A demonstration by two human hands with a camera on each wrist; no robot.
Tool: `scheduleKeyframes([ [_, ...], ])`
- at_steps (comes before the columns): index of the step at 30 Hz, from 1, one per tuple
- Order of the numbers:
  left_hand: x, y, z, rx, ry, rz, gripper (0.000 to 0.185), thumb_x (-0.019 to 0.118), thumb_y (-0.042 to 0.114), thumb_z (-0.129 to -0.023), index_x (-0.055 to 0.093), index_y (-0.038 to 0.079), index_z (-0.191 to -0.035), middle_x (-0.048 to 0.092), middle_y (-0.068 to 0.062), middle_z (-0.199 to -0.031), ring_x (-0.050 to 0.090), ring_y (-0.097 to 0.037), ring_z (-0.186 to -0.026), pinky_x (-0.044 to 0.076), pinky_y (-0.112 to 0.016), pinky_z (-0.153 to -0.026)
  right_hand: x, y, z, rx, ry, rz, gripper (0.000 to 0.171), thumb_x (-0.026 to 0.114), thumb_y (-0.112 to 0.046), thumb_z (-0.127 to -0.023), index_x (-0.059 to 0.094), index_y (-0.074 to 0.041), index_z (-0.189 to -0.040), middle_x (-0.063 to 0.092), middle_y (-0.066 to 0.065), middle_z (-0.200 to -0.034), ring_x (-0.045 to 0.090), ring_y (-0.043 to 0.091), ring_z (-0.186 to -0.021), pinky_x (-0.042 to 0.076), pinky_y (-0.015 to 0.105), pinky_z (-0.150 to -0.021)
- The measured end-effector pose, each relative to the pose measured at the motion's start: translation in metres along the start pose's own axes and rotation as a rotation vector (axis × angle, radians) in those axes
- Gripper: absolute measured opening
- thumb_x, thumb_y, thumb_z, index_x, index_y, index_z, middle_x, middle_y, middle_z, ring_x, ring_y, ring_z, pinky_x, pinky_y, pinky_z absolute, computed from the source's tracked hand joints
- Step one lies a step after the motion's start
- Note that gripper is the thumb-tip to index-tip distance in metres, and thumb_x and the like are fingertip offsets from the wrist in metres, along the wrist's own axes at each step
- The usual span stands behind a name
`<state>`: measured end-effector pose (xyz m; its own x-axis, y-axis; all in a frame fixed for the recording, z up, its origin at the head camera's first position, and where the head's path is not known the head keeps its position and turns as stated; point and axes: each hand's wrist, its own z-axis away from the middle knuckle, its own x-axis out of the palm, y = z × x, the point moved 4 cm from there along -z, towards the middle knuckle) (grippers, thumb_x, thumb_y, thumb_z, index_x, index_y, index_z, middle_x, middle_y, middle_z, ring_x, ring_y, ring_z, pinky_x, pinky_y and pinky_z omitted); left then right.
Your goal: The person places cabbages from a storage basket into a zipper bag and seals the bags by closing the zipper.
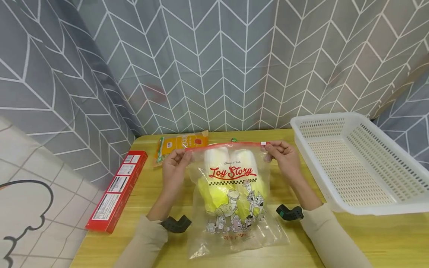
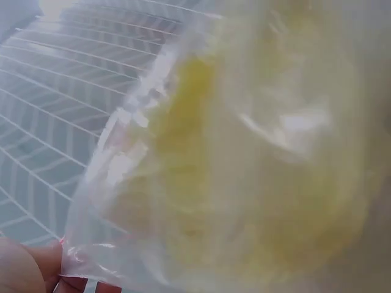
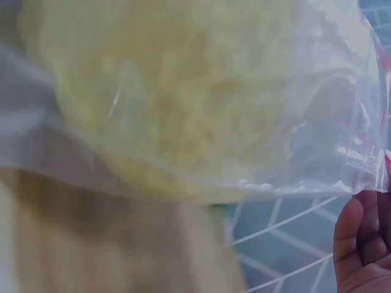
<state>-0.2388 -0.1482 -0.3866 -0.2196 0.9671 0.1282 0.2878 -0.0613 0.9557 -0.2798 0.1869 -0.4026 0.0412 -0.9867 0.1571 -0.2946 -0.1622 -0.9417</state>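
Two hands hold one clear Toy Story zip bag (image 1: 231, 186) by its red top strip above the wooden table (image 1: 385, 238): left hand (image 1: 175, 163) pinching the left corner, right hand (image 1: 283, 154) the right. Pale-yellow napa cabbage (image 1: 218, 186) fills it. Behind lies an orange packet (image 1: 182, 143); a red box (image 1: 117, 190) sits left, a white basket (image 1: 355, 163) right.

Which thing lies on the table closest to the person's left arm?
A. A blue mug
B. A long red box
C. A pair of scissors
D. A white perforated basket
B: in the head view the long red box lies at the table's left edge beside the left arm, whose left hand pinches the zip bag; the white basket sits on the right side.
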Motion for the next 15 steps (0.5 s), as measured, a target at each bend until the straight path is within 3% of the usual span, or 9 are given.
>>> scheduleKeyframes([
  [6,-0.007,0.035,0.001,0.106,-0.004,0.055,0.017,0.064,0.003,-0.098,0.065,0.016,-0.088,0.072,0.011,-0.075,0.067,-0.005,-0.074,0.052,-0.019,-0.072,0.011,-0.037,-0.002,-0.167,0.014,-0.110,0.007,0.066,-0.001,-0.096,0.072,-0.003,-0.096,0.080,-0.002,-0.085,0.067,0.010,-0.056,0.056,0.021,-0.060],
  [11,-0.012,0.059,-0.002,0.196,-0.004,0.079,0.014,0.064,0.005,-0.098,0.066,0.016,-0.090,0.074,0.011,-0.079,0.071,-0.004,-0.075,0.056,-0.021,-0.078,0.023,-0.071,-0.006,-0.297,0.008,-0.090,0.006,0.066,0.001,-0.095,0.071,0.004,-0.099,0.080,-0.001,-0.088,0.067,0.013,-0.060,0.055,0.022,-0.061],
  [15,-0.011,0.070,-0.006,0.254,-0.030,0.084,0.006,0.066,0.007,-0.098,0.066,0.011,-0.093,0.075,0.009,-0.081,0.073,-0.006,-0.076,0.058,-0.022,-0.083,0.031,-0.089,-0.007,-0.333,0.011,-0.038,0.009,0.067,0.002,-0.094,0.069,0.009,-0.099,0.080,-0.002,-0.087,0.069,0.012,-0.063,0.053,0.023,-0.063],
])
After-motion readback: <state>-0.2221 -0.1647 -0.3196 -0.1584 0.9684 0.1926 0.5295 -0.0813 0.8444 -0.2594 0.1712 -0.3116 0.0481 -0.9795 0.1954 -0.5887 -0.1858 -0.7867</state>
